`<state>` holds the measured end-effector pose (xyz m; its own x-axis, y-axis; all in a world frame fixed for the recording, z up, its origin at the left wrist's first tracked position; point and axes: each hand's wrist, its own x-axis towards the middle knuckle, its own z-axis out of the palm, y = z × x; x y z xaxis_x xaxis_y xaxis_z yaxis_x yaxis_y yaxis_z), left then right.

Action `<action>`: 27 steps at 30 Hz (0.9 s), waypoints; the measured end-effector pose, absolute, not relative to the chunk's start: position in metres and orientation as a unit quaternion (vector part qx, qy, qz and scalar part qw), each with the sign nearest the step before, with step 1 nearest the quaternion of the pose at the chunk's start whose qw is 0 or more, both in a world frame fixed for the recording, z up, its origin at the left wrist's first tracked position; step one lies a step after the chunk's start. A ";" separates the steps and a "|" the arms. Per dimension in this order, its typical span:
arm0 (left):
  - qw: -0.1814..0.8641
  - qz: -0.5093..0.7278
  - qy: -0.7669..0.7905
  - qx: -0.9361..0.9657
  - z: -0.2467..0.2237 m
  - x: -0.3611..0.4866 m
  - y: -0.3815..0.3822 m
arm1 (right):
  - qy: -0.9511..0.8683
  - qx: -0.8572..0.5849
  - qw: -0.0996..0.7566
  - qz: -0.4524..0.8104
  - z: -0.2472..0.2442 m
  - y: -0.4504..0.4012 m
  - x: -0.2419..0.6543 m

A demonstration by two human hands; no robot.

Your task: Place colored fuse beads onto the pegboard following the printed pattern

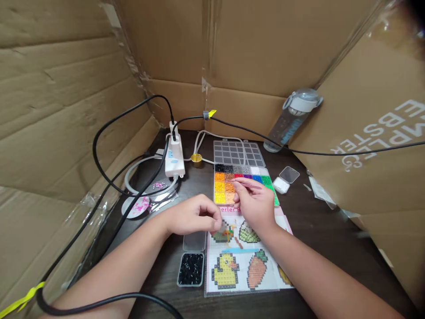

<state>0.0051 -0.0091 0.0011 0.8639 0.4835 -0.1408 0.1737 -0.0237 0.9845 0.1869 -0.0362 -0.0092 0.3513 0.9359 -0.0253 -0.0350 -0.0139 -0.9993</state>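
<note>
– Pinching something in your right hand (257, 206), are you?

– Yes, you have slim pink tweezers (250, 183) between thumb and fingers, over the brown and orange compartments of the bead box (229, 153). Your left hand (195, 215) is curled above the upper left of the pattern sheet (243, 261); whether it grips anything, you can't tell.

– How far along are you, then?

– Partway at most, by my judgement. Your bead box stands open, and small orange, green and brown bits show around the sheet's upper pictures. How many are placed and how many remain is too small to make out. Black beads (191, 268) fill a case beside your sheet.

– And which way do your tweezers point?

– Leftward from your grip. Their long axis runs mostly sideways, across the box, rather than towards you; you can't tell whether the tips hold a bead.
</note>
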 end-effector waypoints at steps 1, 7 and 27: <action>0.660 0.118 0.233 0.704 0.001 0.005 -0.010 | -0.390 -0.578 0.581 0.420 -0.010 -0.036 0.186; 0.672 0.135 0.211 0.697 0.002 0.006 -0.010 | -0.409 -0.588 0.563 0.413 -0.017 -0.034 0.187; 0.665 0.128 0.226 0.700 -0.003 0.005 -0.010 | -0.425 -0.594 0.558 0.395 0.013 -0.013 0.184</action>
<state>0.0047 -0.0096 -0.0034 0.8654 0.4863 -0.1210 0.1453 -0.0124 0.9893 0.1836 -0.0134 0.0134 0.3279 0.9447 0.0043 0.0644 -0.0178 -0.9978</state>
